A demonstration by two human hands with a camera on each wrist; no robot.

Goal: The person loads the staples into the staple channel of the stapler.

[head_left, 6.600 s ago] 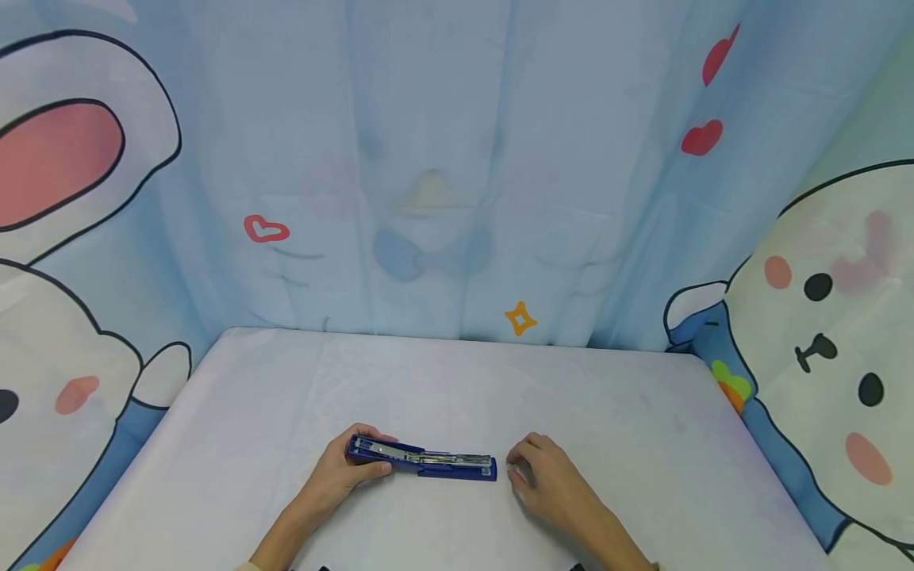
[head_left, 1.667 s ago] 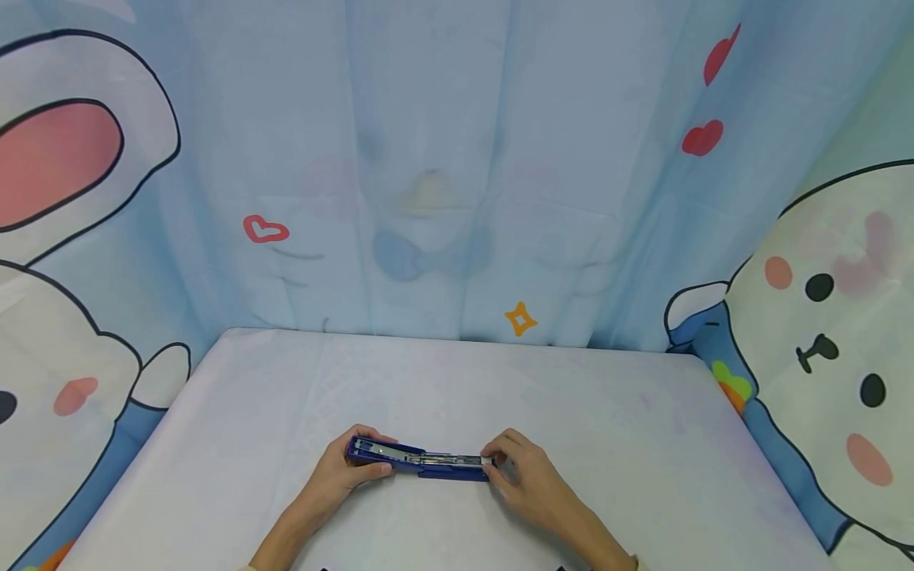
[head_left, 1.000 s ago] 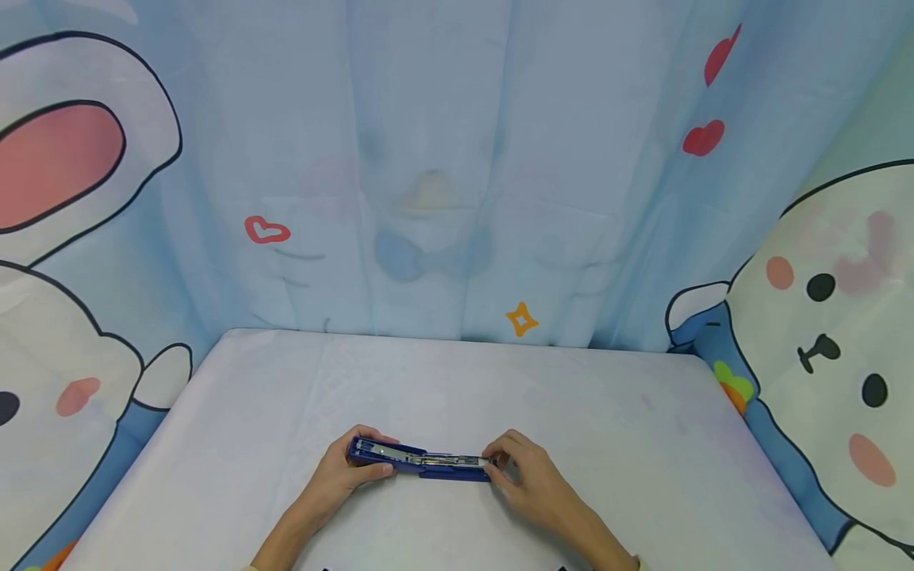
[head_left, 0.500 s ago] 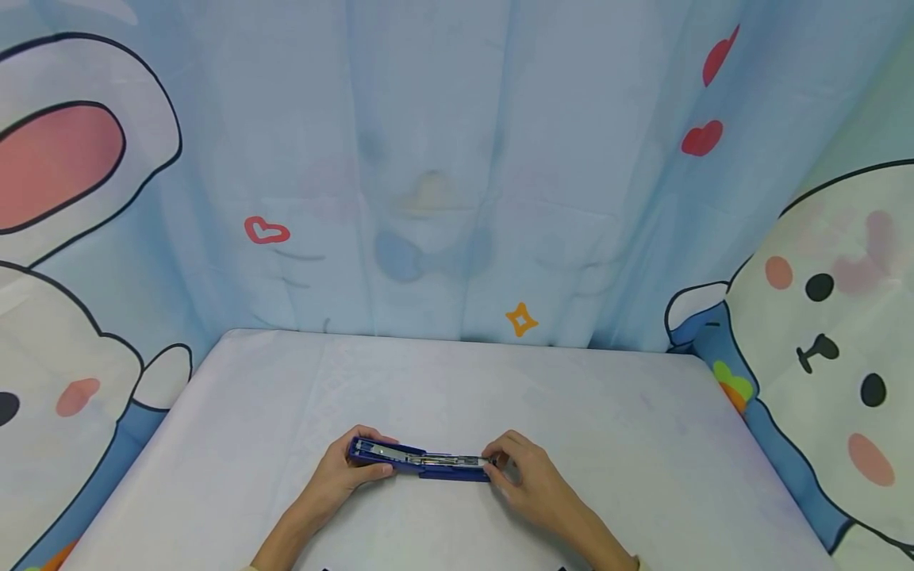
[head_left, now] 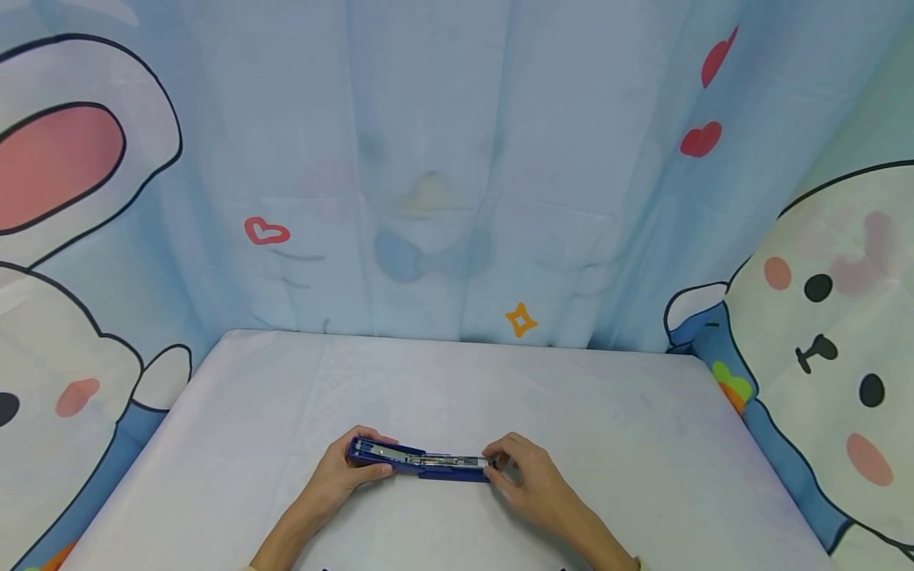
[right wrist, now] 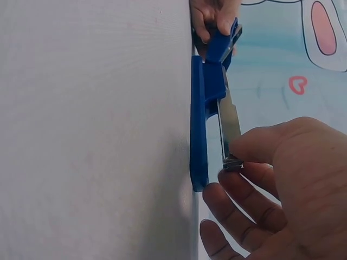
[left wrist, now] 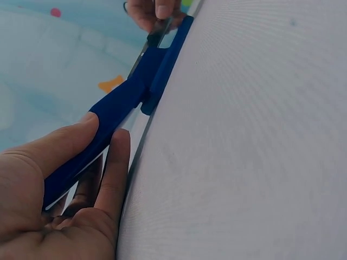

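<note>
A blue stapler [head_left: 453,473] lies near the table's front middle with its top cover swung back to the left, its metal magazine [right wrist: 230,122] exposed. The left hand [head_left: 341,468] grips the raised cover, thumb on the near side and fingers behind; the left wrist view shows the thumb of the left hand [left wrist: 59,184] along the blue cover [left wrist: 111,111]. At the other end, the right hand [head_left: 531,476] pinches the tip of the magazine. In the right wrist view, the thumb and index finger of the right hand [right wrist: 303,179] meet at that metal tip, above the blue base [right wrist: 199,130].
A white-covered table [head_left: 443,388] spreads around both hands. Behind it hangs a light blue curtain [head_left: 443,119] with cartoon animals, hearts and a star.
Since the oldest frame, the right hand has moved left from beside the stapler and taken hold of the magazine's end. Over the last second, hands and stapler look practically unmoved.
</note>
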